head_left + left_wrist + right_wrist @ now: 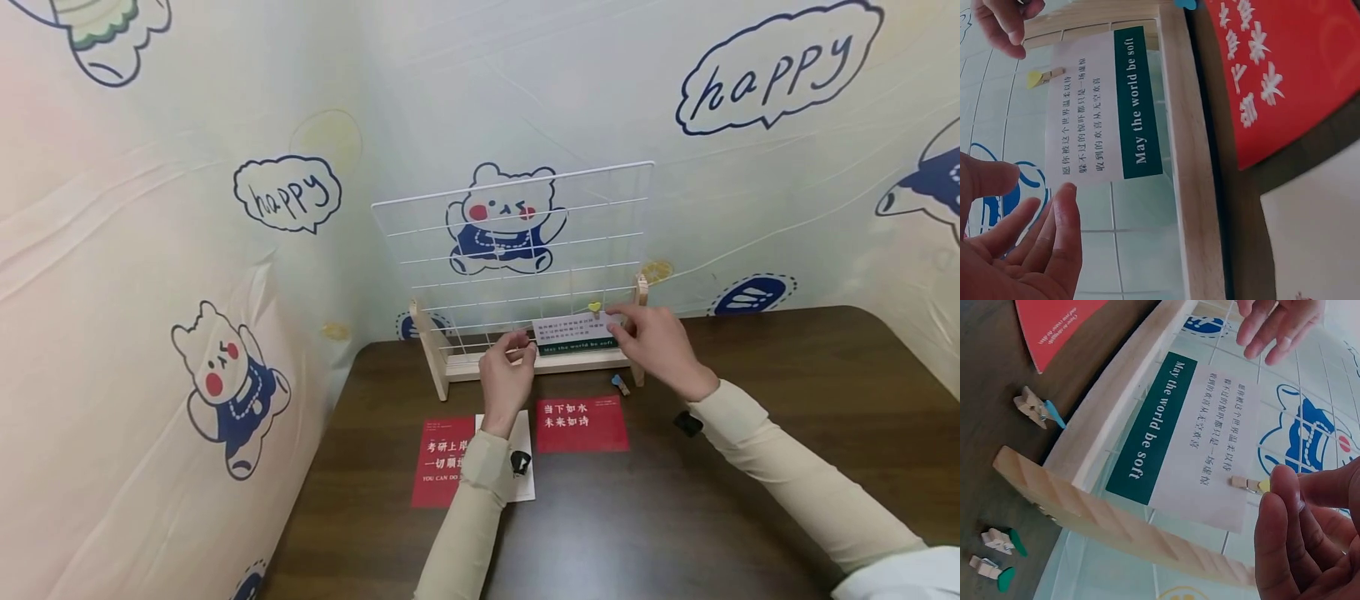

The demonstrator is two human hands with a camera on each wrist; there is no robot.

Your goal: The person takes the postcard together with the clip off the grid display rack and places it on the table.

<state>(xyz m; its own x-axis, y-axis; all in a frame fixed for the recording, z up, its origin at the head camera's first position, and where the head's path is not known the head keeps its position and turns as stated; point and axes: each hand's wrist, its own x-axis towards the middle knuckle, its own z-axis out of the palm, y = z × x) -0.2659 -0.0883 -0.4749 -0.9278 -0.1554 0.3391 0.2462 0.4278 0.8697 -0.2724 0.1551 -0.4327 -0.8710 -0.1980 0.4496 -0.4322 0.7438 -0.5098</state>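
Note:
A white and dark green card [573,330] with printed text stands against the white wire grid [517,275]. One wooden clip with a yellow heart [1045,77] fastens its upper edge to the grid. Beside the card's left edge is my left hand [507,375], its fingers apart and relaxed, holding nothing visible. My right hand [663,346] hovers by the card's upper right. In the right wrist view its loosely bent fingers [1294,537] are near the yellow heart clip, while the left wrist view shows a gap between them.
The grid stands in a wooden base [465,365] on a dark table [675,517]. Red cards [582,425] and a white card [522,487] lie in front. A blue-topped clip [1038,409] and green-topped clips [999,540] lie near the base's right end.

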